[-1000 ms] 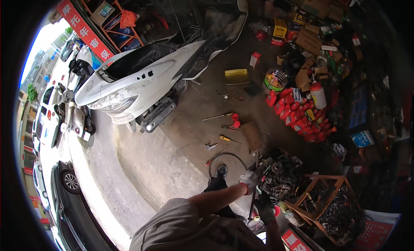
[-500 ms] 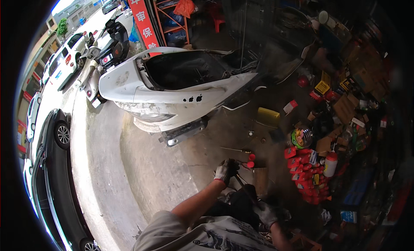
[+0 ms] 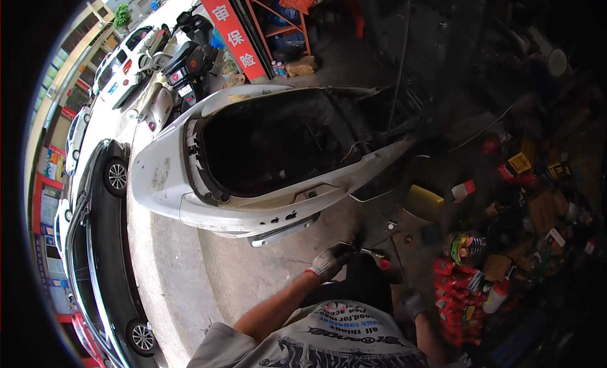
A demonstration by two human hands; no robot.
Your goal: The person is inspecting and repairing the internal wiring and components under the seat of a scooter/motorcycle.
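Observation:
My left hand point(image 3: 332, 260), in a grey glove, is closed around a dark object at its fingertips that I cannot make out, low in front of me near a red cup point(image 3: 384, 264) on the floor. My right hand point(image 3: 413, 303), also gloved, is at the lower right by my body, closed at the lower end of a long dark bar point(image 3: 399, 262). Beyond both hands stands a white scooter body point(image 3: 155, 181) with its black storage well point(image 3: 265, 140) uncovered. A yellow tray point(image 3: 425, 203) lies to its right.
A dark heap of boxes point(image 3: 544, 210), red bottles point(image 3: 452, 311) and a wire basket point(image 3: 465, 248) fills the right side. An orange rack point(image 3: 278, 31) stands behind the scooter. Parked cars point(image 3: 107, 235) and motorbikes point(image 3: 183, 71) line the bright left side.
The view has swung up toward the scooter, which now fills more of it. My hands, earlier together on the bar at lower right, have moved apart, the left one forward toward the scooter.

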